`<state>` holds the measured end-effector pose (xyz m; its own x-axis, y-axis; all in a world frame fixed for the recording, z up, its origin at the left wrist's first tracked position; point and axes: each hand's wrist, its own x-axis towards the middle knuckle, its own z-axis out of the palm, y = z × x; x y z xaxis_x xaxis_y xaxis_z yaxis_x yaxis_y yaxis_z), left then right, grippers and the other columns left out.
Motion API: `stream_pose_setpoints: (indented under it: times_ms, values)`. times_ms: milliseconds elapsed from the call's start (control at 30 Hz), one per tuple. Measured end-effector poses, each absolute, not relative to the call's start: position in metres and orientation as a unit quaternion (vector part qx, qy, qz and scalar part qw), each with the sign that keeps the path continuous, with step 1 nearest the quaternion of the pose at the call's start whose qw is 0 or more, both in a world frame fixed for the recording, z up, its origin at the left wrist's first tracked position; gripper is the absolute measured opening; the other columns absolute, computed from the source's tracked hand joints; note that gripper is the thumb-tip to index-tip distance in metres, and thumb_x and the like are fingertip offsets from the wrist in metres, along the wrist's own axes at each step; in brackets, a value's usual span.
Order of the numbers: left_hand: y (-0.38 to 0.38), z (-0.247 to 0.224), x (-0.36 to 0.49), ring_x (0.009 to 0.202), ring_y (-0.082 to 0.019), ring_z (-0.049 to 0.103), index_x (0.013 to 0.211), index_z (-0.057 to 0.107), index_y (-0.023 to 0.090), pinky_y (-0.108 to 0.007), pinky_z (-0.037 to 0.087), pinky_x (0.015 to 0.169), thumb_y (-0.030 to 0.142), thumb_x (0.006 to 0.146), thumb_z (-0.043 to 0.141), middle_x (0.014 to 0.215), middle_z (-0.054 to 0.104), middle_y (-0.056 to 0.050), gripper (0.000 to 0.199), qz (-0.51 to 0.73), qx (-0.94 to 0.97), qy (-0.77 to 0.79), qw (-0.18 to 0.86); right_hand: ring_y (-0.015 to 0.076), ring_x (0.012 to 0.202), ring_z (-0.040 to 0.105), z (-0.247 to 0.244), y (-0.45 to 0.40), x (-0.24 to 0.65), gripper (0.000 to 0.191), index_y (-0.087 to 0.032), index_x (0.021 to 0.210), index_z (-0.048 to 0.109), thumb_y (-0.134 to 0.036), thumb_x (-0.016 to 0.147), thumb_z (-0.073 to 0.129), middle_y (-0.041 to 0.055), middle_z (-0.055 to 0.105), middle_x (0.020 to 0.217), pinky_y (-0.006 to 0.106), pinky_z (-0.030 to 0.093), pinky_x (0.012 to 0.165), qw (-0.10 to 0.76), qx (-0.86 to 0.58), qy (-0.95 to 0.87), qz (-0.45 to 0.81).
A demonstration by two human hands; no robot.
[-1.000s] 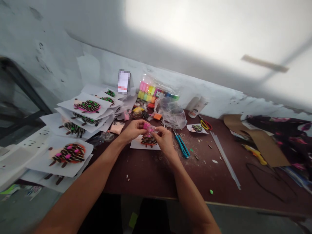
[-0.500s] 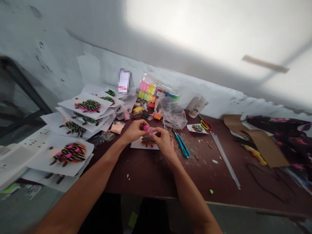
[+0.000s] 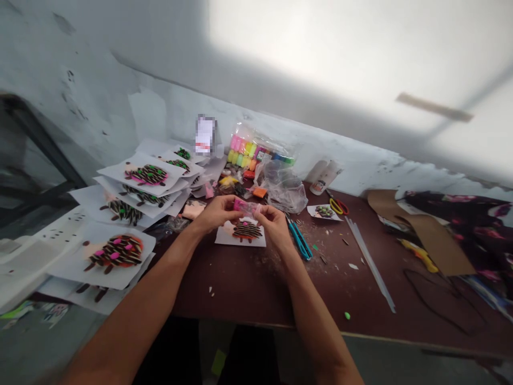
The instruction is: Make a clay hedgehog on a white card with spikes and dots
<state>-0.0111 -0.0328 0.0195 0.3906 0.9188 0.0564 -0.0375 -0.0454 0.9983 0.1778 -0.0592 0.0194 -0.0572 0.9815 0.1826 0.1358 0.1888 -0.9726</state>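
Between both hands a small clear plastic bag of pink clay (image 3: 245, 207) is stretched out. My left hand (image 3: 219, 212) pinches its left end, where the pink is brightest. The other end is pinched by the fingers of my right hand (image 3: 272, 222). Just below lies a white card (image 3: 224, 239) bearing a hedgehog figure (image 3: 246, 230) with dark spines, an orange body and a pink dot. Teal-handled scissors or pliers (image 3: 300, 240) rest to the right of my right hand; their exact kind is unclear.
Stacked hedgehog cards (image 3: 108, 255) fill the left side. Behind my hands are coloured clay packs (image 3: 244, 152) and a crumpled plastic bag (image 3: 282, 187). To the right lie yellow-and-red scissors (image 3: 339, 205), clear glue sticks (image 3: 371, 264) and a yellow glue gun (image 3: 419, 254). A bottle (image 3: 325, 177) leans by the wall.
My hands have drawn apart, spreading the plastic bag sideways between them. More of the hedgehog card below, including the pink dot, now shows.
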Motion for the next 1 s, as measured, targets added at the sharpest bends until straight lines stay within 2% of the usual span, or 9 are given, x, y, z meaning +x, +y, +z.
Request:
stream_pose_setpoints:
  times_ms: [133, 300, 400, 500, 567, 633, 733, 800, 1000]
  values:
    - [-0.030, 0.018, -0.010, 0.056, -0.014, 0.065, 0.084, 0.062, 0.014, -0.023, 0.051, 0.055, 0.025, 0.064, 0.079, 0.065, 0.067, 0.000, 0.028, 0.436, 0.547, 0.403, 0.590, 0.0110, 0.062, 0.051, 0.023, -0.058, 0.182, 0.039, -0.019, 0.069, 0.063, -0.055, 0.066, 0.078, 0.0003, 0.064, 0.073, 0.024, 0.044, 0.058, 0.531, -0.477, -0.552, 0.431]
    - [-0.029, 0.022, -0.009, 0.061, -0.014, 0.067, 0.099, 0.066, 0.014, -0.026, 0.056, 0.060, 0.013, 0.066, 0.062, 0.074, 0.072, -0.002, 0.034, 0.489, 0.445, 0.433, 0.612, 0.0117, 0.065, 0.057, 0.030, -0.061, 0.185, 0.033, -0.020, 0.078, 0.068, -0.049, 0.067, 0.079, 0.0007, 0.067, 0.077, 0.023, 0.045, 0.059, 0.545, -0.478, -0.497, 0.478]
    - [-0.030, 0.026, -0.009, 0.063, -0.013, 0.065, 0.086, 0.068, 0.013, -0.024, 0.055, 0.061, 0.014, 0.064, 0.058, 0.069, 0.069, -0.002, 0.025, 0.511, 0.415, 0.395, 0.641, 0.0116, 0.067, 0.059, 0.033, -0.062, 0.183, 0.031, -0.020, 0.081, 0.069, -0.046, 0.066, 0.079, 0.0027, 0.071, 0.089, 0.023, 0.044, 0.057, 0.542, -0.465, -0.471, 0.518]
    - [-0.033, 0.029, -0.011, 0.055, -0.012, 0.060, 0.071, 0.061, 0.015, -0.026, 0.056, 0.057, 0.026, 0.070, 0.063, 0.058, 0.059, 0.001, 0.012, 0.505, 0.401, 0.354, 0.677, 0.0099, 0.062, 0.056, 0.032, -0.064, 0.181, 0.028, -0.020, 0.081, 0.070, -0.042, 0.066, 0.079, 0.0019, 0.071, 0.086, 0.022, 0.042, 0.055, 0.542, -0.451, -0.476, 0.525]
    - [-0.035, 0.031, -0.011, 0.048, -0.012, 0.055, 0.061, 0.052, 0.018, -0.026, 0.053, 0.048, 0.043, 0.075, 0.067, 0.054, 0.052, 0.003, 0.032, 0.487, 0.411, 0.344, 0.689, 0.0089, 0.058, 0.052, 0.031, -0.064, 0.180, 0.025, -0.020, 0.080, 0.071, -0.041, 0.068, 0.079, -0.0001, 0.069, 0.077, 0.022, 0.041, 0.054, 0.541, -0.442, -0.494, 0.518]
    - [-0.038, 0.032, -0.009, 0.043, -0.009, 0.049, 0.058, 0.048, 0.018, -0.022, 0.044, 0.039, 0.052, 0.074, 0.072, 0.053, 0.049, 0.004, 0.045, 0.470, 0.440, 0.353, 0.679, 0.0086, 0.055, 0.048, 0.030, -0.064, 0.180, 0.023, -0.020, 0.081, 0.072, -0.040, 0.069, 0.079, -0.0026, 0.064, 0.067, 0.023, 0.039, 0.054, 0.534, -0.435, -0.515, 0.510]
    - [-0.042, 0.035, -0.005, 0.039, -0.005, 0.041, 0.072, 0.062, 0.016, -0.018, 0.031, 0.034, 0.046, 0.072, 0.080, 0.058, 0.056, 0.004, 0.035, 0.441, 0.485, 0.376, 0.654, 0.0086, 0.053, 0.046, 0.027, -0.064, 0.178, 0.023, -0.020, 0.082, 0.074, -0.040, 0.071, 0.078, -0.0030, 0.063, 0.065, 0.023, 0.038, 0.053, 0.524, -0.431, -0.542, 0.496]
    - [-0.045, 0.036, -0.002, 0.040, -0.004, 0.040, 0.081, 0.068, 0.015, -0.017, 0.029, 0.035, 0.044, 0.075, 0.079, 0.061, 0.060, 0.003, 0.032, 0.413, 0.513, 0.380, 0.649, 0.0094, 0.054, 0.048, 0.025, -0.064, 0.176, 0.025, -0.020, 0.082, 0.074, -0.042, 0.072, 0.078, -0.0013, 0.066, 0.070, 0.024, 0.039, 0.054, 0.512, -0.433, -0.561, 0.486]
    - [-0.044, 0.030, 0.000, 0.038, -0.004, 0.039, 0.076, 0.071, 0.013, -0.018, 0.030, 0.037, 0.042, 0.074, 0.080, 0.054, 0.059, 0.003, 0.030, 0.377, 0.563, 0.397, 0.619, 0.0129, 0.061, 0.056, 0.023, -0.070, 0.172, 0.025, -0.020, 0.078, 0.068, -0.043, 0.073, 0.077, 0.0004, 0.068, 0.071, 0.024, 0.043, 0.056, 0.502, -0.453, -0.601, 0.426]
